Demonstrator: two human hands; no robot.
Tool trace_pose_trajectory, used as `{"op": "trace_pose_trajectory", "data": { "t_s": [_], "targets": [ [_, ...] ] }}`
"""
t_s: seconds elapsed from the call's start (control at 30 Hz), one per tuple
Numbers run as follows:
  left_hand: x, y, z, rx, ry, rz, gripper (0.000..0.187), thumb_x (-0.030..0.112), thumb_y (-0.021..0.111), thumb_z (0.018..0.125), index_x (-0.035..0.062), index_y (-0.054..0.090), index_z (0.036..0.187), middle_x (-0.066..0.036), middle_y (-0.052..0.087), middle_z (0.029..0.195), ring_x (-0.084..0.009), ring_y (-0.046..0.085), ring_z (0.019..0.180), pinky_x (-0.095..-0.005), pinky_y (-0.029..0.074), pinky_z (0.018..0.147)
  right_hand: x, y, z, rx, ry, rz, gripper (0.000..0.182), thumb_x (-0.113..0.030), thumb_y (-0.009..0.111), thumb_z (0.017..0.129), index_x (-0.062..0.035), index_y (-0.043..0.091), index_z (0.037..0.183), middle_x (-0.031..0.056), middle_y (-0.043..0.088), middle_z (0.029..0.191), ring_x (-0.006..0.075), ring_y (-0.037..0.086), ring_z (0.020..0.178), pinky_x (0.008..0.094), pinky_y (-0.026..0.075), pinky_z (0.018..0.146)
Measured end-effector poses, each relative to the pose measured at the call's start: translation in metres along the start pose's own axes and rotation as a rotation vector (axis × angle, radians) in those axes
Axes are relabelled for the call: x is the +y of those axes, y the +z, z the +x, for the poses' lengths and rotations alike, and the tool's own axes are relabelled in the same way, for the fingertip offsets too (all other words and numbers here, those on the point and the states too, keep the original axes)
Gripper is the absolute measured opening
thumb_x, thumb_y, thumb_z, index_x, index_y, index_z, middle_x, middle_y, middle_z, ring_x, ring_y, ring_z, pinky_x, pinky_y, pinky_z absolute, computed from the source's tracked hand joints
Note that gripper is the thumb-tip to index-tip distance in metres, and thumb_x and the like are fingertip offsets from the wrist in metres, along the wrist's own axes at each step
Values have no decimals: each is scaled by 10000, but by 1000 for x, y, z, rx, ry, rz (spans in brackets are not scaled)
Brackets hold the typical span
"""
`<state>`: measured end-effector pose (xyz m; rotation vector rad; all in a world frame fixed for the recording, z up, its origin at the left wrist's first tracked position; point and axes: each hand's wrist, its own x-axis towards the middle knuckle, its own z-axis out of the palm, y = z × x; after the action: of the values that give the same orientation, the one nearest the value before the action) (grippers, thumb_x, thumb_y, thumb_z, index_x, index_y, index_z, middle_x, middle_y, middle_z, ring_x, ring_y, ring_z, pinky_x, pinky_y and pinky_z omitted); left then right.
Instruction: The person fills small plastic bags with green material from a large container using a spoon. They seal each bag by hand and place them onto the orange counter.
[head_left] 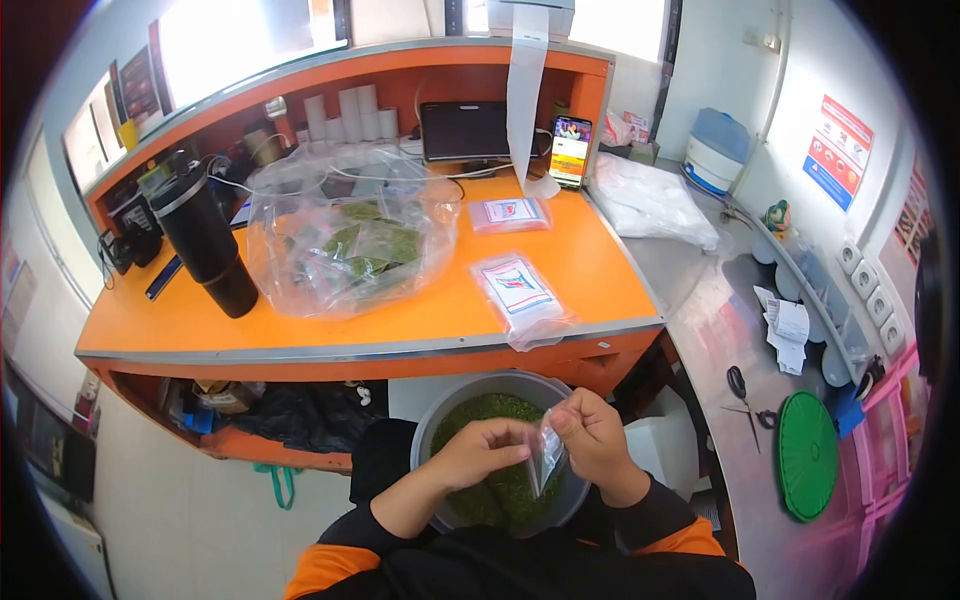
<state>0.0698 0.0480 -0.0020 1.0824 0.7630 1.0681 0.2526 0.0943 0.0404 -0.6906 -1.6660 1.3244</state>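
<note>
Over a grey bucket my left hand and my right hand hold a small clear plastic bag between them. The fingers of both hands pinch its upper part, and its lower corner points down. Finely chopped green leaves fill part of the bucket below. Two stacks of printed clear bags, a nearer one and a farther one, lie on the orange desk ahead. Beside them a large clear plastic bag holds green packets.
A black tumbler stands at the desk's left. Behind are a dark screen and a lit phone. On the metal counter at right are scissors, paper slips, a green lid and white plastic bags.
</note>
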Motion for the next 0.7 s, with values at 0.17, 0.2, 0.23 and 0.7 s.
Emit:
{"op": "trace_pose_trajectory", "data": {
  "t_s": [0.17,0.2,0.23,0.7],
  "targets": [
    [-20,-8,-12,-156,-137,-459,163,114,613,866,-9,609,974,-71,638,926,-160,613,877,-289,485,831,17,5,-3,71,66,370,280,-78,576,891,-83,363,709,68,561,704,93,531,639,222,422,588],
    [-21,-7,-15,-152,-162,-480,154,114,614,865,-7,614,961,-72,639,919,-161,616,873,-288,489,827,21,5,-4,88,59,385,297,-70,575,890,-89,342,705,73,562,704,97,534,645,222,426,594],
    [-21,-6,-17,-147,-188,-503,145,114,614,864,-4,619,948,-73,640,911,-162,618,869,-287,493,823,24,5,-6,72,95,372,299,-69,592,877,-86,346,708,73,561,702,98,536,658,228,430,603],
    [1,4,-28,-103,202,737,90,100,632,758,44,608,691,-99,579,682,-243,578,656,-308,451,603,29,8,-12,-612,185,-251,208,-206,566,768,-7,604,723,129,592,721,278,574,658,345,458,619]
  ]
}}
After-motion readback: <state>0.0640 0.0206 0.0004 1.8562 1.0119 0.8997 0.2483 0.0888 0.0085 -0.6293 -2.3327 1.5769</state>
